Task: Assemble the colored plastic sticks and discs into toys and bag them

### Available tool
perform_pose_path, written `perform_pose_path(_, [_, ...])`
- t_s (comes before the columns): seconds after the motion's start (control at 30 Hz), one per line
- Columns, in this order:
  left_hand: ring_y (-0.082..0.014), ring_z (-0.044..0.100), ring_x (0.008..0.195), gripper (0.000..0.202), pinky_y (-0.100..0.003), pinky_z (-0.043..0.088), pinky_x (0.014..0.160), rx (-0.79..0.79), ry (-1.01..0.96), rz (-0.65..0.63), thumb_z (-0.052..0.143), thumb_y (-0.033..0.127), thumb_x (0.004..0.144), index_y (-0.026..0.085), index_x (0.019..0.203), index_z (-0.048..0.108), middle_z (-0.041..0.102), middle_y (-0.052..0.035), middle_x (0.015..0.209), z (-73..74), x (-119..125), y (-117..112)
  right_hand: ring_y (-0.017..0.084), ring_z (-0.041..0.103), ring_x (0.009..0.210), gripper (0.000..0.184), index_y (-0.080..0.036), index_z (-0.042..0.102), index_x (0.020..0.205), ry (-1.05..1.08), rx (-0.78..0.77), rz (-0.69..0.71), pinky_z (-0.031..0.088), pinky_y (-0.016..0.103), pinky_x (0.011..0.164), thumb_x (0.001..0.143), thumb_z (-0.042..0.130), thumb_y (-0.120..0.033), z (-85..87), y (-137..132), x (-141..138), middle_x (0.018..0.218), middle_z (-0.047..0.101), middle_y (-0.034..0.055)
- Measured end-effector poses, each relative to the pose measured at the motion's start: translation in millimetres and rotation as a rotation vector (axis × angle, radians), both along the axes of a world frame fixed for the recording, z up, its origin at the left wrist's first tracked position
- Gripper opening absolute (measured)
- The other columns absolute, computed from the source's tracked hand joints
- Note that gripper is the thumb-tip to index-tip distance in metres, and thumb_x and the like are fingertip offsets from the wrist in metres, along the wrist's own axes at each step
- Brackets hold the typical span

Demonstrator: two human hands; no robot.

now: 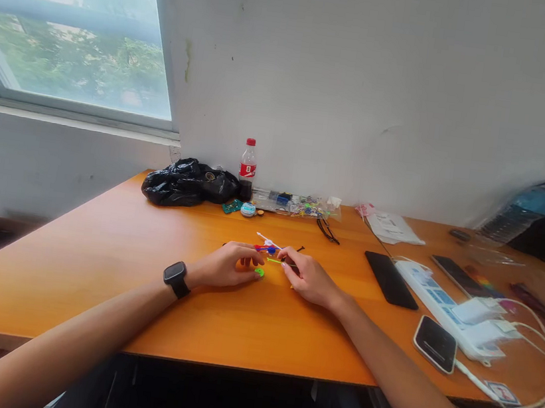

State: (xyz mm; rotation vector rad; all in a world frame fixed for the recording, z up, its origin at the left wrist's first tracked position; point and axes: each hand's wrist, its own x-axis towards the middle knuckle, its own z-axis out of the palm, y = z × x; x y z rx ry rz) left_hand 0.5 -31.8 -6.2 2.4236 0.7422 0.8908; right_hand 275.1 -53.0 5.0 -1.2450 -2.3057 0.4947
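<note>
Green marks a small piece [259,273] at the thumb tip of the left hand [234,264], its fingers loosely curled; whether it grips the piece I cannot tell. The right hand [309,278] bends beside a yellowish stick [274,260], hold unclear. Blue parts [271,251] show between the 2 hands, above the table [255,335].

There is one left hand [232,264] and one right hand [311,279]. I see one desk [285,339], one window [83,72], one watch [175,273], one black bag [185,182], one power strip [432,305], one small bottle [247,170] and one big bottle [526,207]. The little bits [259,272] are too small to count.
</note>
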Motion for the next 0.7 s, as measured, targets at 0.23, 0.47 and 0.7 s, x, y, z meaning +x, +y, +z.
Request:
perform_pose_path(0.23, [-0.0122,0.055,0.069,0.011,-0.024,0.045,0.068,-0.036,0.059,-0.033,0.072,0.029,0.093,0.02,0.099,0.075,0.066,-0.0002,0.08,5.2,-0.6,-2.0,0.016,0.057,0.067,0.019,-0.024,0.06,0.119,-0.002,0.01,0.007,0.039,0.027,0.068,0.103,0.05,-0.027,0.7,-0.9,-0.4,0.084,0.067,0.0006])
perform_pose_path(0.47, [-0.0119,0.055,0.068,0.014,-0.024,0.045,0.068,-0.042,0.058,-0.048,0.07,0.032,0.095,0.02,0.097,0.077,0.067,-0.0014,0.081,4.5,0.0,-1.5,0.017,0.061,0.074,0.018,-0.024,0.06,0.118,-0.018,0.01,0.019,0.04,0.027,0.071,0.104,0.05,-0.028,3.8,-3.3,-1.3,0.094,0.071,0.0032])
perform_pose_path(0.7, [-0.0129,0.057,0.068,0.018,-0.025,0.047,0.069,-0.045,0.055,-0.05,0.069,0.036,0.095,0.019,0.097,0.077,0.069,-0.0023,0.08,3.4,0.1,-0.6,0.018,0.062,0.074,0.02,-0.024,0.061,0.12,-0.032,0.009,0.016,0.042,0.028,0.072,0.104,0.05,-0.029,4.2,-2.7,-1.7,0.092,0.072,0.0034])
